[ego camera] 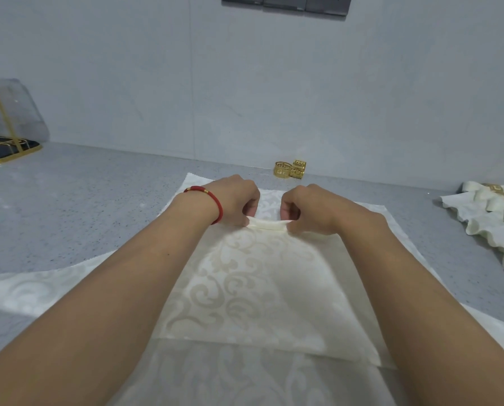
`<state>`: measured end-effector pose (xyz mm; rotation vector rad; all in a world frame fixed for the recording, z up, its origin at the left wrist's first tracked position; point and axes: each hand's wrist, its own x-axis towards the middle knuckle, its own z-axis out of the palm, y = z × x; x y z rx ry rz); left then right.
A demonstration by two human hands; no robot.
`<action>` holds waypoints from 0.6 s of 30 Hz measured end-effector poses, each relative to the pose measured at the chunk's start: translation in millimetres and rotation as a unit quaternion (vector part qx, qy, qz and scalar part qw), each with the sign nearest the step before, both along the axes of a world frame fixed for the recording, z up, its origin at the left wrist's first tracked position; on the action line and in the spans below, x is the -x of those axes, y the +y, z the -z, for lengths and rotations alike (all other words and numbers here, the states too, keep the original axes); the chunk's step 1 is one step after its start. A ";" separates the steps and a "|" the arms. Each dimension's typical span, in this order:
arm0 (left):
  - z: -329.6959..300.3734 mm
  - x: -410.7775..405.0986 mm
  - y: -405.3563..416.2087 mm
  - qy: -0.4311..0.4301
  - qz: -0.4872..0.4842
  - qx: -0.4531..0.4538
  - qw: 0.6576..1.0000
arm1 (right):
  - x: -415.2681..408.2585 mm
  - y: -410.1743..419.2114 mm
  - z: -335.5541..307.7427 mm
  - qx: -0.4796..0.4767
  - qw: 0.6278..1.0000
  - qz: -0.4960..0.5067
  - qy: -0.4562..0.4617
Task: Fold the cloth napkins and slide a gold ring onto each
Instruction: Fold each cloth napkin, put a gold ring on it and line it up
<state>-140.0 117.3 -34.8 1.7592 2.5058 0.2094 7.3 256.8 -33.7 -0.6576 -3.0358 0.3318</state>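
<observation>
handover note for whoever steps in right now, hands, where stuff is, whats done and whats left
Left hand and right hand each pinch one end of a small pleat at the far edge of the top napkin, mid-fold.
It lies on at least one more flat napkin spread on the counter.
Two loose gold rings stand by the wall, beyond the hands.
Done: finished napkins, folded and ringed, lie in a row at far right.
Left: finish pleating this one, ring it, then do the napkin beneath.

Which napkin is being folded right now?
The top napkin, pinched by the left hand and right hand; the ringed napkins lie finished, far right.
</observation>
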 end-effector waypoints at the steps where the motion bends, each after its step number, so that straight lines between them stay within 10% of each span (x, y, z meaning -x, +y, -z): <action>1: -1.7 -2.6 -0.3 0.003 0.003 0.014 1.000 | -0.2 -1.5 -0.5 -0.004 1.000 -0.001 -0.018; 6: -20.0 -9.3 -2.7 0.006 0.012 0.115 0.993 | -6.2 -6.7 -12.3 0.015 0.997 -0.004 -0.070; 18: -9.7 -4.2 -6.2 0.011 0.018 0.048 0.999 | -12.8 -4.4 -12.4 0.010 0.998 0.020 -0.055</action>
